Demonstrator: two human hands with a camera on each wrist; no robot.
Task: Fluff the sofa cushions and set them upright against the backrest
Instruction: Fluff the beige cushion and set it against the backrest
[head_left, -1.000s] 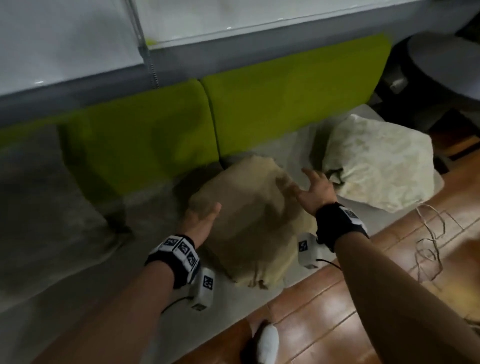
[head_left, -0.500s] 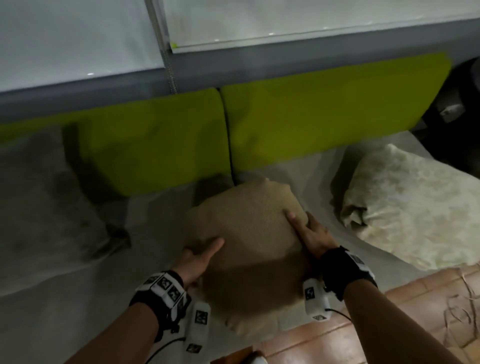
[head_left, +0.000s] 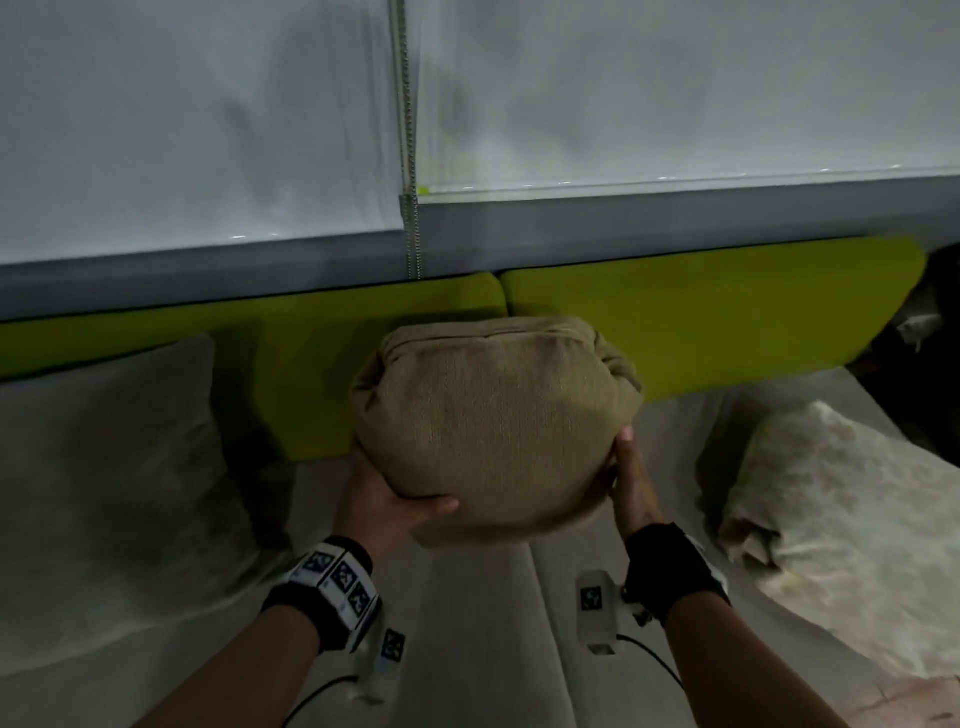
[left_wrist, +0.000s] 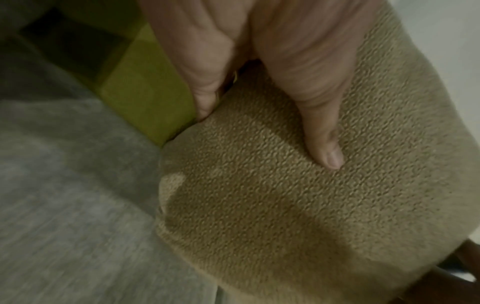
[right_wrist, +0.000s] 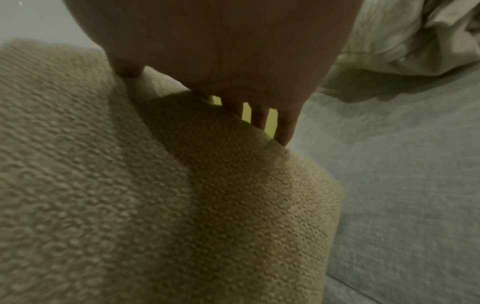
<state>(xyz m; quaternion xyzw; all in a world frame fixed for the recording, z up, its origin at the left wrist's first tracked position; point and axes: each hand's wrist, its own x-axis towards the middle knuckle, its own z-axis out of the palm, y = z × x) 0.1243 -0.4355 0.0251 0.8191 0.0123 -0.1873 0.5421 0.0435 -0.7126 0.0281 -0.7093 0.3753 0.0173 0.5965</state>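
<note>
A tan knitted cushion (head_left: 493, 431) is held up off the grey sofa seat (head_left: 483, 649), in front of the lime-green backrest (head_left: 701, 317). My left hand (head_left: 384, 499) grips its lower left side, thumb across the front and fingers behind. My right hand (head_left: 628, 483) grips its lower right side the same way. In the left wrist view the thumb (left_wrist: 322, 144) presses into the tan cushion (left_wrist: 285, 205). The right wrist view shows fingers (right_wrist: 285, 131) wrapped behind the tan cushion (right_wrist: 155, 195). A grey cushion (head_left: 109, 457) leans at the left. A cream patterned cushion (head_left: 841, 535) lies at the right.
White roller blinds (head_left: 208, 130) with a bead chain (head_left: 408, 156) hang above a grey ledge (head_left: 675, 218) behind the sofa. The sofa's right end meets a dark area (head_left: 924, 395). A bit of wooden floor (head_left: 914, 701) shows at the bottom right.
Both hands went from resting on the flat tan cushion to gripping its sides and lifting it off the seat toward the backrest. My view rose toward the blinds.
</note>
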